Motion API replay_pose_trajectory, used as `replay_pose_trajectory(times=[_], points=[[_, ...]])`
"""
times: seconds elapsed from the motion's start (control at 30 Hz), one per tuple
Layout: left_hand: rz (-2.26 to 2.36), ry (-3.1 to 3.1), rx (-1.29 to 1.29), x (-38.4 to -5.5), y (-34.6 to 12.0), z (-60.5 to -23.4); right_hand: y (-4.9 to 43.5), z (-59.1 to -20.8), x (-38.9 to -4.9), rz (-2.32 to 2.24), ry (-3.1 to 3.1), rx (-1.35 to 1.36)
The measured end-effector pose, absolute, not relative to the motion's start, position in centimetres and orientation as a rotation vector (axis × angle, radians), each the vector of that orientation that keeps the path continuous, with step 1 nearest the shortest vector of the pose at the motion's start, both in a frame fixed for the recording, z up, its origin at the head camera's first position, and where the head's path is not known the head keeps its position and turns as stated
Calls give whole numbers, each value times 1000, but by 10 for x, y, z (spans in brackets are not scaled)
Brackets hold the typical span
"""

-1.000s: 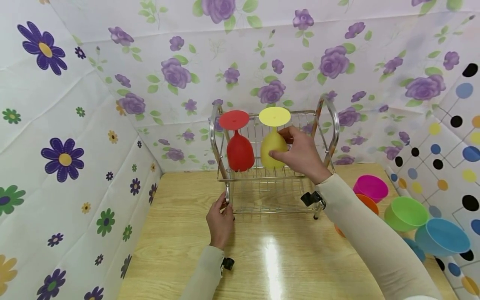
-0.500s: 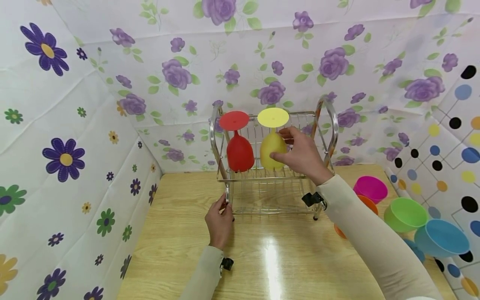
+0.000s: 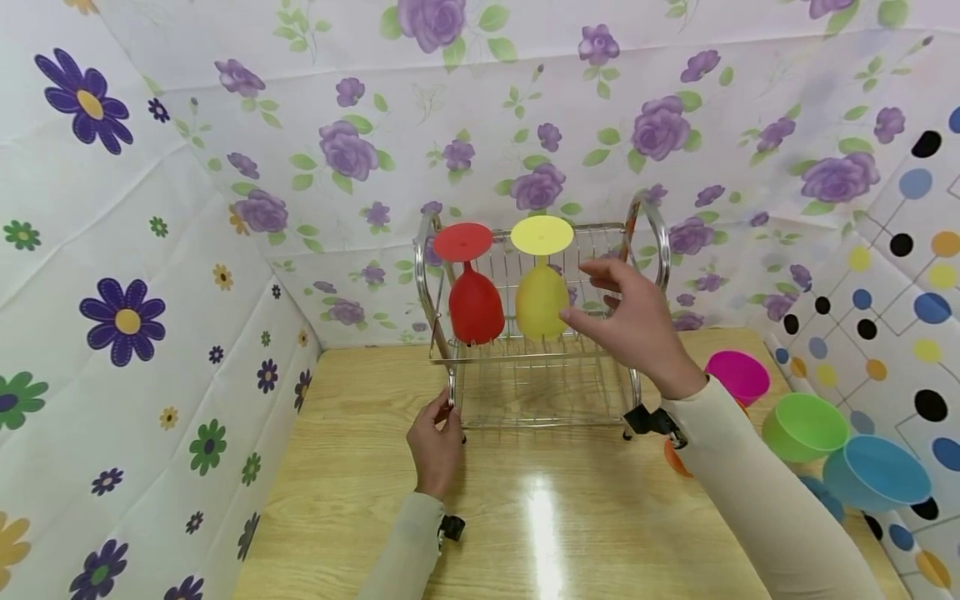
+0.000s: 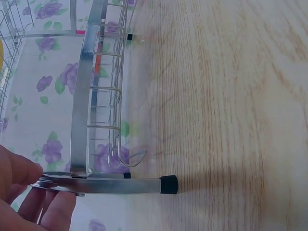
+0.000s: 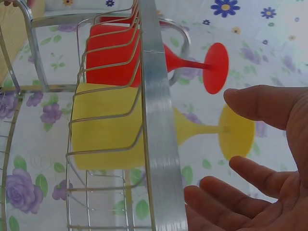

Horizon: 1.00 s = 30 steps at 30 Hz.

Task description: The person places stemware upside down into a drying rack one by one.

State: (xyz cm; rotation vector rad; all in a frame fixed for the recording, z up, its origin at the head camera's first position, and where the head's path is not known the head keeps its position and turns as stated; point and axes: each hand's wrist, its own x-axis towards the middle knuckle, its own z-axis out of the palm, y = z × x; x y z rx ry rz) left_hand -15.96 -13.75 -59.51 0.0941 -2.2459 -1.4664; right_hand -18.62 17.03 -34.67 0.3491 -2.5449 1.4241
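A two-tier metal dish rack [image 3: 525,359] stands against the back wall. Upside down on its upper tier are a red goblet [image 3: 476,310] and, to the right of it, a yellow goblet [image 3: 540,302]. My left hand [image 3: 435,447] grips the rack's lower left frame; in the left wrist view, thumb and fingers pinch the metal bar [image 4: 120,185]. Just right of the yellow goblet is my right hand [image 3: 636,321], fingers spread and holding nothing. In the right wrist view, the yellow goblet's bowl [image 5: 106,132] sits behind the rack wires, apart from the hand.
On the table's right side are several bowls: a pink bowl [image 3: 738,377], a green bowl [image 3: 805,427], a blue bowl [image 3: 876,473] and a partly hidden orange bowl [image 3: 677,458]. Flowered and dotted sheets enclose the wooden table [image 3: 360,500] at the back and sides.
My right hand has let go of the yellow goblet and drawn back to the right, its fingers opening. The goblet stays on the rack. My left hand keeps its grip.
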Motion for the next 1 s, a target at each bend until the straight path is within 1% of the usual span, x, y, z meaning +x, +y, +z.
replay_pose_trajectory(times=[0.27,0.57,0.83,1.0], points=[[-1473,-2225,73,-159,-140,-594,187,-357,-142,1399,-2421,300],[-1479,-2239,70,-161,-142,-595,204,-393,-92,1223,-2295,188],[-1463,-2251,82,-161,-143,-596,218,-433,-65,1089,-2291,88],[-1421,-2259,70,-162,-143,-597,230,-460,-56,1095,-2259,-55]])
